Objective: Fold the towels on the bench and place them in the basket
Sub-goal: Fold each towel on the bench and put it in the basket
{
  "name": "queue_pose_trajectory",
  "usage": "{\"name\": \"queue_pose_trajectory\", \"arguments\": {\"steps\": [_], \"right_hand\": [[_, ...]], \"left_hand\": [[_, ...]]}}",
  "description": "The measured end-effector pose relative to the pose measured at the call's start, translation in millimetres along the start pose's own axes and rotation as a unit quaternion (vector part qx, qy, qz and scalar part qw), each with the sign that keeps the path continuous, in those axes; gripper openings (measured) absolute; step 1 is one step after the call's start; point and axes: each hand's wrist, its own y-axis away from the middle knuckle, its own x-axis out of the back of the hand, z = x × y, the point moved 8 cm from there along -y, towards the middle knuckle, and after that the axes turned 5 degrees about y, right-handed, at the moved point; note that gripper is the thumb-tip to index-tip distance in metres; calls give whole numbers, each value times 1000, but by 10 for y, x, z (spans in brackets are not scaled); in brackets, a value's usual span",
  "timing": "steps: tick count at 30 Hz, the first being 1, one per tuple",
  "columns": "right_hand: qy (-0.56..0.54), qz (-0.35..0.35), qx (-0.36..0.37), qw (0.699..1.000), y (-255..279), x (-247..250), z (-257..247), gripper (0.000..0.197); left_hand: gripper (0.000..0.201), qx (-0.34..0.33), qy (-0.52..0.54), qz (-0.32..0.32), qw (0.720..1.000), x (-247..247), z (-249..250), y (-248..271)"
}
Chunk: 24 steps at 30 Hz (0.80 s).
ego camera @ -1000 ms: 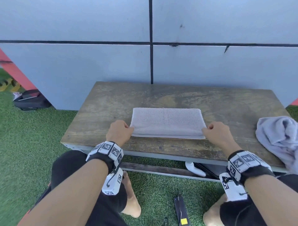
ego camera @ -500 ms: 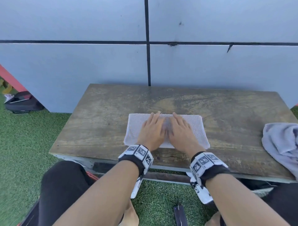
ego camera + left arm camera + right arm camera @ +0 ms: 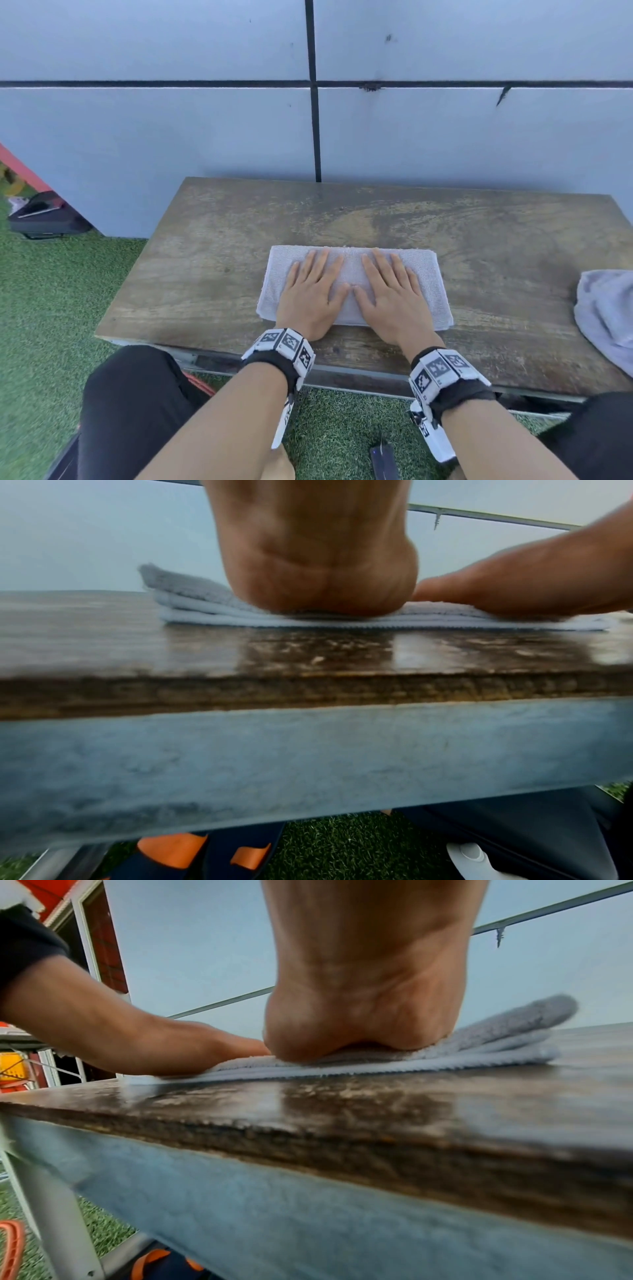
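Note:
A folded white towel [image 3: 430, 287] lies flat near the front middle of the wooden bench [image 3: 212, 246]. My left hand [image 3: 310, 291] and right hand [image 3: 390, 291] both press flat on it, palms down, fingers straight and spread, thumbs nearly touching. The left wrist view has the heel of my left hand [image 3: 322, 588] on the layered towel [image 3: 192, 599]. From the right wrist, the heel of my right hand [image 3: 363, 1020] presses the towel [image 3: 507, 1037]. A crumpled pale towel [image 3: 606, 308] lies at the bench's right edge. No basket is in view.
A grey panelled wall [image 3: 445, 137] stands directly behind the bench. Green artificial turf [image 3: 51, 308] surrounds it, with a black bag [image 3: 44, 216] on the ground at the left. An orange and navy object [image 3: 205, 856] sits under the bench.
A second ago my hands pinched the towel's near corners. They came together on top of it, and now they lie flat and have spread slightly apart.

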Motion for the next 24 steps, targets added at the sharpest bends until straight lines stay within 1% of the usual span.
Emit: {"name": "queue_pose_trajectory", "arguments": {"steps": [3,7,10,14,15,16,17,18,20,22,24], "right_hand": [[3,0,-19,1000,40,20,117,75],[8,4,-64,998,94,42,316,86],[9,4,-96,995,146,82,436,91],[30,-39,-113,992,151,109,447,92],[40,-46,-118,991,143,135,431,90],[55,-37,-122,990,137,199,407,87],[76,-12,-122,990,143,289,369,83],[100,20,-116,988,171,402,310,75],[119,63,-84,987,236,529,184,51],[64,61,-64,994,316,546,112,31],[19,49,-58,997,354,528,114,25]], "left_hand": [[65,18,-3,-1,1000,71,-159,66],[71,40,-23,-12,999,149,-303,136],[77,65,-27,-31,997,172,-397,186],[82,95,-39,-56,993,193,-440,275],[82,107,-41,-58,992,206,-419,289],[82,120,-41,-59,990,227,-386,296],[83,133,-41,-59,988,255,-348,303],[83,143,-45,-57,987,289,-314,305],[84,149,-74,-49,985,396,-239,299],[81,157,-113,-50,980,496,-189,312],[74,166,-132,-76,974,554,-138,352]]}}
